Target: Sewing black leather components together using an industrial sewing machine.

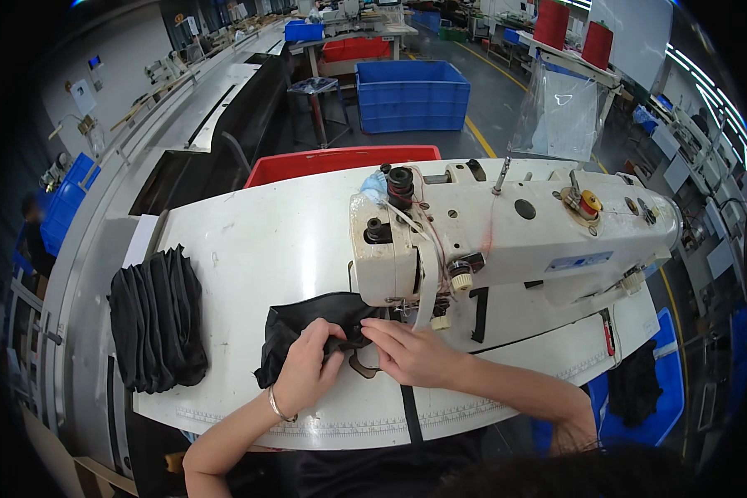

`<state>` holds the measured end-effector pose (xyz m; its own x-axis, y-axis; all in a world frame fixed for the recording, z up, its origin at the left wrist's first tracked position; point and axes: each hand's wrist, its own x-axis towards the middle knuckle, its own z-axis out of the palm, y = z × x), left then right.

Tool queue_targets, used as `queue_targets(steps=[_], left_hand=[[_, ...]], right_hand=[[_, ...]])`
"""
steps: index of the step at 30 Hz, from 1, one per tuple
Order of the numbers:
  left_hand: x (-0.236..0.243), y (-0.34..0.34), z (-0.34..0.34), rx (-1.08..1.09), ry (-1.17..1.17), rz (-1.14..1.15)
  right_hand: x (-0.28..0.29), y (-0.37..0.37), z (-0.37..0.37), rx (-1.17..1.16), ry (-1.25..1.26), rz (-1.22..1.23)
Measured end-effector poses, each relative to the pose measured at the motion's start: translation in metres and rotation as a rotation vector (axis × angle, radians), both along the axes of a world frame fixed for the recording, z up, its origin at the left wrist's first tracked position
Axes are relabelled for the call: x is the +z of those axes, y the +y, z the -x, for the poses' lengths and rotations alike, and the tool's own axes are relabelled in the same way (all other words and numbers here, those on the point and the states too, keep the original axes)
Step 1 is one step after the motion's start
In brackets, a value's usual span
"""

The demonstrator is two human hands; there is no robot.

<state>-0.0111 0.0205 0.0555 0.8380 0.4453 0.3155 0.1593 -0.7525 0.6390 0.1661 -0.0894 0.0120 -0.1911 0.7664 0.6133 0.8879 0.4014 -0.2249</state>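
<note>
A piece of black fabric lies bunched on the white sewing table, just left of the sewing machine's needle area. My left hand is closed on the fabric's near side, its fingers curled into the folds. With fingertips pinched together, my right hand grips the fabric's right edge close below the white sewing machine. The needle and presser foot are mostly hidden behind the machine head and my fingers. A black strip hangs over the table's front edge below my right hand.
A stack of folded black pieces lies at the table's left. Behind the table are a red bin and a blue crate. A red-handled tool rests at the right; beyond it, a blue bin holds dark cloth.
</note>
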Motion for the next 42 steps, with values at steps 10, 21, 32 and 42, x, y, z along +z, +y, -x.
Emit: queue_targets(steps=[10,21,32,42], left_hand=[[-0.011,0.004,-0.007,-0.029,0.027,-0.169],[-0.02,-0.008,-0.019,-0.1,0.172,-0.733],[-0.043,0.018,-0.041,-0.052,0.194,-0.192],[-0.045,0.024,-0.029,-0.109,0.162,-0.246]], right_hand=[[0.001,0.0,-0.008,-0.015,-0.315,-0.149],[0.039,-0.075,0.002,0.126,-0.148,0.279],[-0.002,-0.05,-0.015,0.151,-0.098,0.253],[-0.033,-0.035,-0.043,0.159,-0.06,0.601]])
